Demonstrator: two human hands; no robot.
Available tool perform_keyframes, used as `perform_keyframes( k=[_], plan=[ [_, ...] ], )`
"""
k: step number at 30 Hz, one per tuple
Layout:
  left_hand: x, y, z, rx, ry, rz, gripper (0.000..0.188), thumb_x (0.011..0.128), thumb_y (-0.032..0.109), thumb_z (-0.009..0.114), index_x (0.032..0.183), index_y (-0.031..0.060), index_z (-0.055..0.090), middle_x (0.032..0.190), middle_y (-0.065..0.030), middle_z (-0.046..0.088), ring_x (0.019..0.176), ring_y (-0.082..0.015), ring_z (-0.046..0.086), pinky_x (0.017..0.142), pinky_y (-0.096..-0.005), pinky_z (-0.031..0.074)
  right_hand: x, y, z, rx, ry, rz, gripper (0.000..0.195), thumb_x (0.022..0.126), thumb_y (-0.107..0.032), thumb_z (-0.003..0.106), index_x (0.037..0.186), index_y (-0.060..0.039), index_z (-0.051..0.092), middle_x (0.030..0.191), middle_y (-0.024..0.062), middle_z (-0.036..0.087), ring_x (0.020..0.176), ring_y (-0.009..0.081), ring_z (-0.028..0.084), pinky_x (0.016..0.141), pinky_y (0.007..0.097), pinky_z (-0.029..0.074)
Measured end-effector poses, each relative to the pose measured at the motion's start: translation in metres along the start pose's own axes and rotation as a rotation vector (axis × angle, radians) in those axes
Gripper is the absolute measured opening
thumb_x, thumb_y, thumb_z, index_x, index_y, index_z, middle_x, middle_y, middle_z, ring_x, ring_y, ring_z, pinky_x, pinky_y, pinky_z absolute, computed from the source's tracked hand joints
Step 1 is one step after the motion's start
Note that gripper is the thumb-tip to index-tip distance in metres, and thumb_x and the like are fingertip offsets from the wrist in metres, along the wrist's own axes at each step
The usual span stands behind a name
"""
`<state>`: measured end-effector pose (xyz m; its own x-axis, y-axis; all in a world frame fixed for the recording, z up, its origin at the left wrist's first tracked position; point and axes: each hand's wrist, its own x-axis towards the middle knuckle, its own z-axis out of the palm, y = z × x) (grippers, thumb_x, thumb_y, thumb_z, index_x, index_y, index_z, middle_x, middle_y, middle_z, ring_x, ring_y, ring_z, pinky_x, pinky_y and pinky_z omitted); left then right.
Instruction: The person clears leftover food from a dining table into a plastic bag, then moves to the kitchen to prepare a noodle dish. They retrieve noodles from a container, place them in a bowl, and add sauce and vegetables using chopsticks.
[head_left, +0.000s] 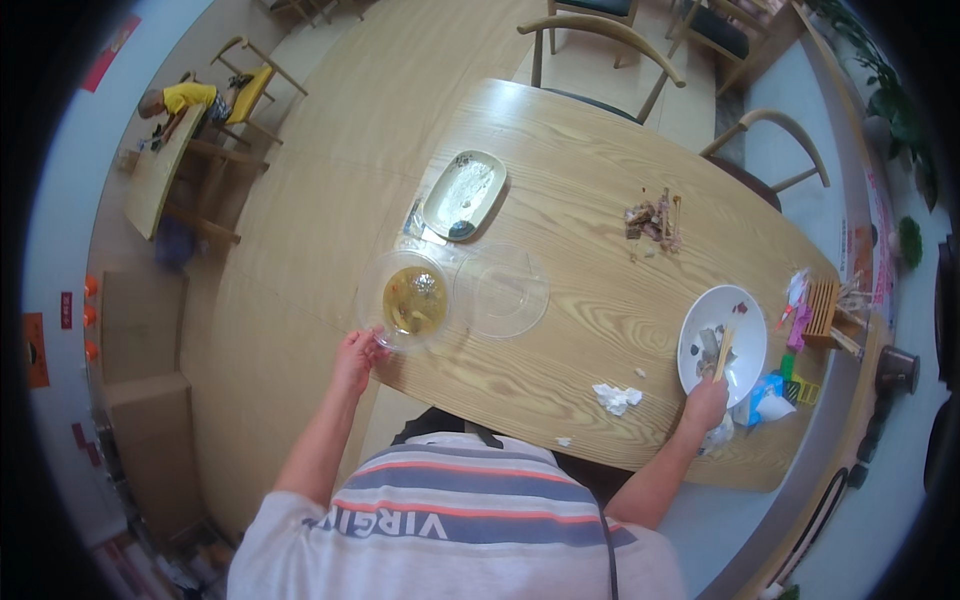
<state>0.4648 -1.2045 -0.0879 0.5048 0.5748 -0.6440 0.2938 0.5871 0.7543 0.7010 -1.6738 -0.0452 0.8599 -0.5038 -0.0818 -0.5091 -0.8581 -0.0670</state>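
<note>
My left hand grips the near-left rim of a clear plastic bowl with yellowish broth and food bits low inside. Right of it, a round clear plastic lid lies flat on the wooden table. My right hand is closed at the near rim of a large white bowl, together with a pair of wooden chopsticks that point into it. Dark and grey food scraps lie in that bowl. Whether my fingers pinch the rim as well is hidden. Beyond the clear bowl sits an oval-cornered pale dish with few remnants.
Bones and scraps lie on the far table. Crumpled tissue is near my side. At the right edge stand a wooden utensil holder and a blue tissue pack. Chairs stand beyond; a person sits at another table.
</note>
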Motion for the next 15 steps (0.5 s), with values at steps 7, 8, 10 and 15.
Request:
perform_keyframes(
  k=[7, 8, 10, 15],
  plan=[
    [-0.007, 0.001, 0.001, 0.070, 0.064, 0.023, 0.010, 0.081, 0.014, 0.053, 0.080, 0.0038, 0.054, 0.079, -0.0043, 0.057, 0.066, -0.0110, 0.055, 0.059, -0.0236, 0.049, -0.035, -0.061, 0.023, 0.334, 0.204, -0.633, 0.021, 0.074, -0.016, 0.055, 0.087, -0.0001, 0.055, 0.083, 0.0172, 0.053, 0.083, 0.0320, 0.050, 0.073, 0.0403, 0.040],
    [-0.006, 0.002, 0.000, 0.095, 0.055, 0.014, 0.009, 0.081, 0.014, 0.052, 0.078, 0.0049, 0.053, 0.082, -0.0052, 0.058, 0.070, -0.0118, 0.056, 0.060, -0.0240, 0.048, -0.051, -0.084, 0.030, 0.399, 0.101, -0.752, 0.020, 0.072, -0.014, 0.056, 0.086, -0.0002, 0.056, 0.083, 0.0173, 0.053, 0.083, 0.0324, 0.049, 0.071, 0.0404, 0.040],
    [-0.006, 0.004, -0.003, 0.137, 0.041, -0.002, 0.010, 0.081, 0.013, 0.051, 0.074, 0.0073, 0.050, 0.089, -0.0069, 0.059, 0.078, -0.0133, 0.058, 0.062, -0.0249, 0.048, -0.080, -0.128, 0.058, 0.534, -0.070, -0.815, 0.016, 0.070, -0.014, 0.058, 0.080, -0.0004, 0.056, 0.081, 0.0165, 0.053, 0.080, 0.0330, 0.049, 0.069, 0.0408, 0.039],
    [-0.013, -0.002, -0.022, 0.063, 0.034, 0.021, 0.008, 0.080, 0.010, 0.050, 0.073, 0.0069, 0.049, 0.094, -0.0103, 0.058, 0.079, -0.0168, 0.059, 0.064, -0.0276, 0.048, -0.107, -0.201, 0.093, 0.432, -0.100, -0.909, 0.014, 0.071, -0.015, 0.057, 0.073, -0.0018, 0.054, 0.077, 0.0153, 0.051, 0.077, 0.0322, 0.048, 0.069, 0.0413, 0.039]
  ],
)
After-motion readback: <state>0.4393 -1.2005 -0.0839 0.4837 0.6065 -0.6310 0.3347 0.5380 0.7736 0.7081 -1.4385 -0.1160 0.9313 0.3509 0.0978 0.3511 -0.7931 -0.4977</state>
